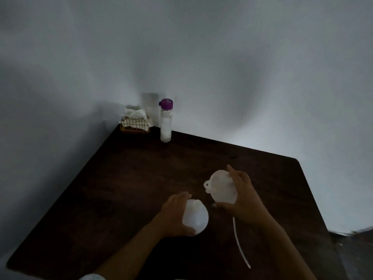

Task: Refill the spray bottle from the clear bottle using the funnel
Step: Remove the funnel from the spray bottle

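1. Two hands work over the 5 o'clock part of the dark wooden table (121, 188); each is curled round a white part.
2. Left hand (173, 215) grips the round spray bottle (195, 218) at 6 o'clock, its neck uncapped; whether it rests on the table I cannot tell.
3. Right hand (244, 199) grips the spray head (222, 186) at the bottle's 1 o'clock, apart from it; its dip tube (240, 245) hangs toward 5 o'clock.
4. Clear bottle (166, 126), purple-capped, stands upright at the 11 o'clock corner; a wire basket (134, 128) of tissues (135, 114) sits just at its 9 o'clock.
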`<act>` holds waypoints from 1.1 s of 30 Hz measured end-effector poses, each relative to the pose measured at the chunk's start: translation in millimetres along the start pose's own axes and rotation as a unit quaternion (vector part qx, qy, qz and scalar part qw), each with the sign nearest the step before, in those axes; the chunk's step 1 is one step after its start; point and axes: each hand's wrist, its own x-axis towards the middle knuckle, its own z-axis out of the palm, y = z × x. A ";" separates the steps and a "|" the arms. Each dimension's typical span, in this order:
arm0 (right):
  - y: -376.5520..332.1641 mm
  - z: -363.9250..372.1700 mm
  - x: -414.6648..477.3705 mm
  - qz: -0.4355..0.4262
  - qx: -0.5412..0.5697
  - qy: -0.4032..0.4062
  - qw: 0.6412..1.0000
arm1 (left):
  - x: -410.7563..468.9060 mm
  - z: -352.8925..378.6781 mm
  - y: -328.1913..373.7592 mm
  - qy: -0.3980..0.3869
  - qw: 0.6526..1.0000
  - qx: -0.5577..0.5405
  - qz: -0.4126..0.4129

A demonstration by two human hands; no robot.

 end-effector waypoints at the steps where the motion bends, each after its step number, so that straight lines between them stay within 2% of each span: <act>1: -1.0 1.9 4.7 0.011 -0.007 0.007 1.000 | -0.3 -4.0 -6.1 -0.003 1.000 -0.010 -0.005; 3: -2.3 6.2 17.9 0.014 -0.021 0.027 0.999 | 4.2 -14.9 -14.2 0.040 0.994 -0.098 -0.021; 5: -2.0 12.3 35.1 0.005 -0.036 0.049 0.998 | 14.6 -31.1 -12.2 0.086 0.970 -0.228 -0.029; 6: -2.0 16.7 43.5 0.002 -0.042 0.057 0.998 | 20.2 -40.1 -7.8 0.099 0.961 -0.259 -0.023; 12: -0.1 52.6 111.4 0.012 -0.033 0.044 0.998 | 78.0 -73.1 4.0 0.155 0.959 -0.238 0.021; 18: 22.7 75.4 172.4 0.027 0.015 0.003 1.000 | 143.2 -84.7 -18.4 0.213 0.955 -0.190 -0.076; 21: 36.5 83.8 204.1 0.007 0.029 0.018 0.999 | 178.6 -89.8 -28.6 0.257 0.941 -0.187 -0.114; 28: 51.7 91.8 264.6 0.010 0.071 0.061 0.996 | 244.6 -94.6 -46.9 0.324 0.918 -0.185 -0.133; 33: 64.0 104.7 286.3 0.029 0.134 0.076 0.988 | 271.1 -87.8 -52.1 0.328 0.919 -0.181 -0.122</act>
